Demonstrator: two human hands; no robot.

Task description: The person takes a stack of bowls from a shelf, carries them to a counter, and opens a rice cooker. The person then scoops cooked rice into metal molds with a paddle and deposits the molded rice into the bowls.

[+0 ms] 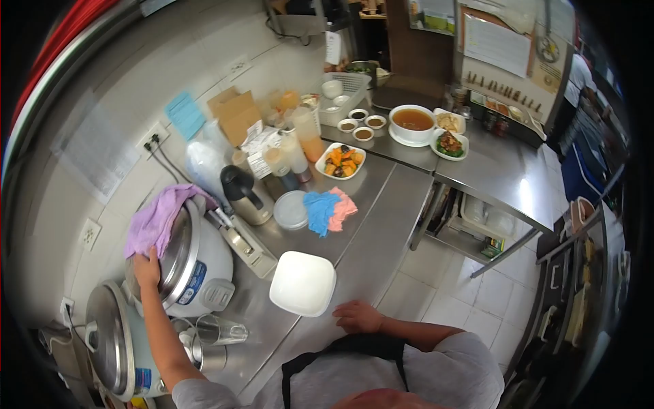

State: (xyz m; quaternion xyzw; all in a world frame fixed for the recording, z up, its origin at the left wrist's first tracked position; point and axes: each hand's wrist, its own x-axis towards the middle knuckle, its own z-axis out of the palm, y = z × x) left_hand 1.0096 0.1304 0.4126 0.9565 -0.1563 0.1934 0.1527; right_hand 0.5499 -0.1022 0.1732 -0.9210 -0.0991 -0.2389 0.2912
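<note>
My left hand (146, 268) grips the lower edge of a purple cloth (160, 217) draped over the lid of a large rice cooker (216, 255). Its fingertips are partly hidden at the cloth. My right hand (357, 316) is at the edge of the steel counter, empty, its fingers loosely apart. Just beyond it sits a white square bowl (303, 283) with nothing in it. A second rice cooker (105, 341) stands below my left forearm. Beside that forearm are a clear pitcher (221, 330) and a metal pot (208, 357).
Blue cloth (320, 213) and pink cloth (342, 208) lie by a round lid (291, 209). A thermos (245, 194) and sauce bottles line the wall. Farther off are a vegetable dish (340, 161), a soup bowl (413, 123) and several sauce cups. Shelving (579, 286) stands right.
</note>
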